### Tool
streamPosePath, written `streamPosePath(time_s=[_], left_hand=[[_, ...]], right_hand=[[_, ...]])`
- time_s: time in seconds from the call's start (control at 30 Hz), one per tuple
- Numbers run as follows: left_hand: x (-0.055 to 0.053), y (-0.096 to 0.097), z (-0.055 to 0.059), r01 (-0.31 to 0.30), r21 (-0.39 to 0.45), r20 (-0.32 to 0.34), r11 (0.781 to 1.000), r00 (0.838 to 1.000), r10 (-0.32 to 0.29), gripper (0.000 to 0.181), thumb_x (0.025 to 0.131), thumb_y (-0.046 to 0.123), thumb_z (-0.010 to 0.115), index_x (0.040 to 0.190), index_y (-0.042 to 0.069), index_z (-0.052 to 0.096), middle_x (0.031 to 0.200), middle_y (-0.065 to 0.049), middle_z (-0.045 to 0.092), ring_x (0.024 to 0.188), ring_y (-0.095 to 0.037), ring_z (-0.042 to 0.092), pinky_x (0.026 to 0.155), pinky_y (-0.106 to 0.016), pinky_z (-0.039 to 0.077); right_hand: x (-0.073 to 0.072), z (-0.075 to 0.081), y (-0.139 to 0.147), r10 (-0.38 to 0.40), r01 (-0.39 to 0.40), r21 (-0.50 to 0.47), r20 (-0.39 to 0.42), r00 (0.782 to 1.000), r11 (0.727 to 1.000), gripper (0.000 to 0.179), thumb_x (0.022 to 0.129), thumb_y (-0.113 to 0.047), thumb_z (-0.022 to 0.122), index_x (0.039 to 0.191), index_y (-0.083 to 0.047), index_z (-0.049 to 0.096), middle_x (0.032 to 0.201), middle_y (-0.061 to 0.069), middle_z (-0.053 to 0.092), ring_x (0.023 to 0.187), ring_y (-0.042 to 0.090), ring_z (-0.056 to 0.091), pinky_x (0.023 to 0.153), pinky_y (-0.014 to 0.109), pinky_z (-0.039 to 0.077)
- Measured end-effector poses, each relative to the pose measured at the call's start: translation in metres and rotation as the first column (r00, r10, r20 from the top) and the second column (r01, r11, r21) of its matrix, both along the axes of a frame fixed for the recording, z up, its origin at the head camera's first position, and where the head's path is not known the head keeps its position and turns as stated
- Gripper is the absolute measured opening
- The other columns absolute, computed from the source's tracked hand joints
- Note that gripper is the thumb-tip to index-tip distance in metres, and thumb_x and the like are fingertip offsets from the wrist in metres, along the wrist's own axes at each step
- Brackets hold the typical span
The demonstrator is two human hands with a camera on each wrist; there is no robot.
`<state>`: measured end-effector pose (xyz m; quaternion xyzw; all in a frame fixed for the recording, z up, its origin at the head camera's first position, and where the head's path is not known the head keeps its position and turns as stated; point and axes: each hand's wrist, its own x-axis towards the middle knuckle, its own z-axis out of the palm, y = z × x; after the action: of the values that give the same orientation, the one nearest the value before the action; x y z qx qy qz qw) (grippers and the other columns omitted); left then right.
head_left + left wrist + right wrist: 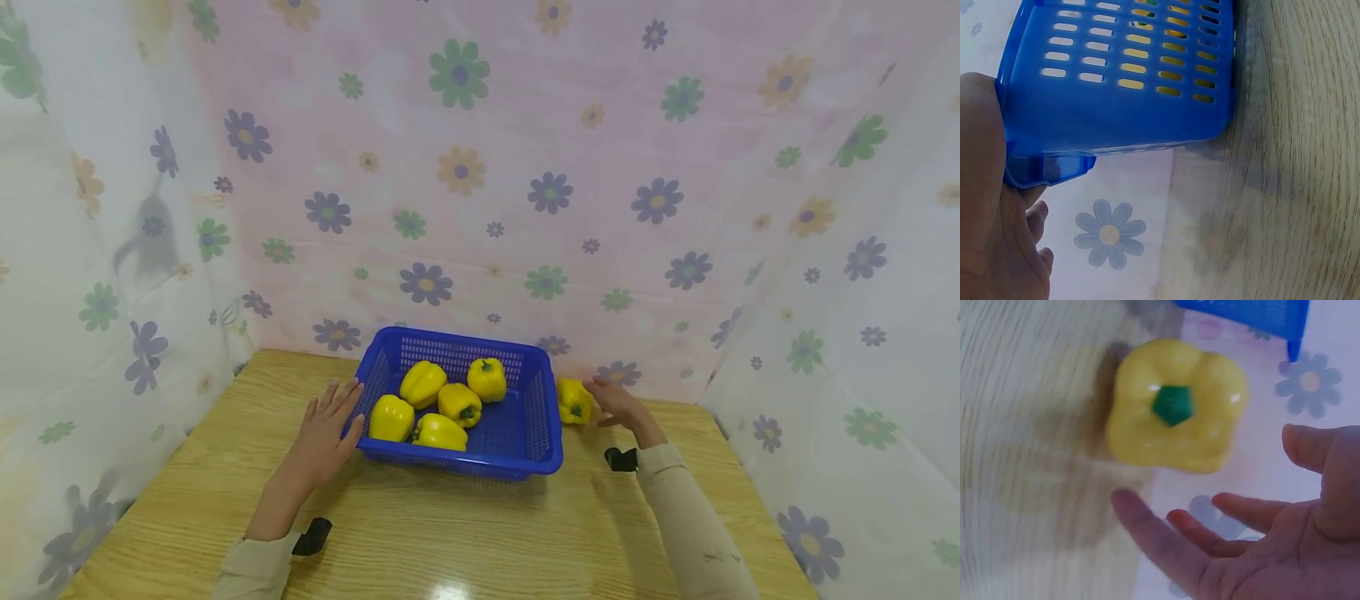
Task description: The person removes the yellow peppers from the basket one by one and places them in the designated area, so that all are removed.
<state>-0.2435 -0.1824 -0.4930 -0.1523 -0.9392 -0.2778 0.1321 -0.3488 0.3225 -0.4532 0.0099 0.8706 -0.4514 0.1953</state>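
A blue plastic basket [517,442] with slotted walls stands on the wooden table, holding several yellow bell peppers [441,433]. My left hand [324,433] rests at its left rim, fingers extended; in the left wrist view the basket's end wall [1110,119] is beside the hand. Just outside the basket's right side lies one more yellow bell pepper [574,402], its green stem end showing in the right wrist view. Next to that pepper my right hand [619,407] is spread, with a gap between its fingers and the pepper [1179,444] in the right wrist view.
Flower-printed cloth [495,208] hangs behind the table and along both sides. The wooden tabletop [450,533] extends in front of the basket. A dark wrist-worn piece [312,537] shows at the left cuff, another [621,459] at the right.
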Motion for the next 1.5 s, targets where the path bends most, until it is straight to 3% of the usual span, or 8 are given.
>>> streamPosePath(time_s=[0.3, 0.53, 0.87, 1.03, 1.2, 1.5], left_hand=[[-0.001, -0.001, -0.001, -0.003, -0.011, -0.003, 1.0, 1.0, 0.003, 0.055, 0.109, 0.026, 0.044, 0.156, 0.0, 0.036, 0.164, -0.019, 0.031, 0.154, -0.048, 0.014, 0.119, -0.071, 0.009], [-0.001, -0.001, -0.001, -0.004, -0.013, -0.009, 1.0, 1.0, 0.004, 0.054, 0.108, 0.024, 0.045, 0.156, -0.001, 0.037, 0.164, -0.019, 0.032, 0.153, -0.049, 0.016, 0.119, -0.072, 0.01], [-0.002, -0.002, -0.003, 0.0, -0.009, -0.013, 1.0, 1.0, 0.0, 0.054, 0.108, 0.024, 0.045, 0.156, -0.001, 0.037, 0.164, -0.019, 0.032, 0.153, -0.049, 0.015, 0.119, -0.072, 0.01], [-0.004, -0.002, -0.004, -0.002, -0.009, -0.018, 1.0, 1.0, 0.002, 0.054, 0.108, 0.024, 0.045, 0.156, 0.0, 0.037, 0.164, -0.018, 0.032, 0.153, -0.048, 0.015, 0.119, -0.072, 0.01], [-0.004, -0.001, -0.005, -0.001, -0.01, -0.015, 1.0, 1.0, 0.001, 0.054, 0.108, 0.024, 0.045, 0.156, -0.001, 0.038, 0.164, -0.018, 0.031, 0.154, -0.047, 0.014, 0.119, -0.072, 0.01], [-0.004, -0.001, -0.003, -0.002, -0.011, -0.014, 1.0, 1.0, 0.002, 0.054, 0.109, 0.025, 0.044, 0.156, 0.0, 0.037, 0.164, -0.018, 0.031, 0.154, -0.047, 0.015, 0.119, -0.072, 0.01]], right_hand=[[0.014, 0.019, -0.014, 0.014, -0.009, 0.063, -0.073, 0.997, 0.998, 0.075, 0.111, -0.042, 0.031, 0.16, 0.009, 0.006, 0.165, 0.035, -0.001, 0.149, 0.056, 0.012, 0.112, 0.072, 0.028], [0.029, 0.038, -0.027, 0.073, -0.052, 0.111, -0.189, 0.979, 0.992, 0.076, 0.11, -0.049, 0.033, 0.16, 0.005, 0.014, 0.165, 0.032, 0.011, 0.15, 0.054, 0.016, 0.118, 0.069, 0.02], [0.047, 0.067, -0.067, 0.152, -0.138, 0.068, -0.283, 0.947, 0.988, 0.069, 0.11, -0.047, 0.034, 0.161, -0.001, 0.025, 0.165, 0.027, 0.022, 0.149, 0.05, 0.026, 0.118, 0.067, 0.025], [0.046, 0.071, -0.085, 0.178, -0.196, -0.046, -0.26, 0.949, 0.98, 0.071, 0.11, -0.047, 0.032, 0.161, 0.001, 0.019, 0.162, 0.029, 0.027, 0.147, 0.051, 0.029, 0.119, 0.064, 0.026], [0.04, 0.07, -0.099, 0.149, -0.18, -0.146, -0.204, 0.968, 0.973, 0.071, 0.109, -0.049, 0.035, 0.161, -0.001, 0.024, 0.161, 0.026, 0.032, 0.149, 0.048, 0.026, 0.121, 0.061, 0.025], [0.019, 0.061, -0.119, 0.137, -0.155, -0.148, -0.125, 0.983, 0.977, 0.072, 0.11, -0.048, 0.034, 0.161, 0.001, 0.021, 0.161, 0.029, 0.031, 0.146, 0.048, 0.033, 0.118, 0.058, 0.033]])
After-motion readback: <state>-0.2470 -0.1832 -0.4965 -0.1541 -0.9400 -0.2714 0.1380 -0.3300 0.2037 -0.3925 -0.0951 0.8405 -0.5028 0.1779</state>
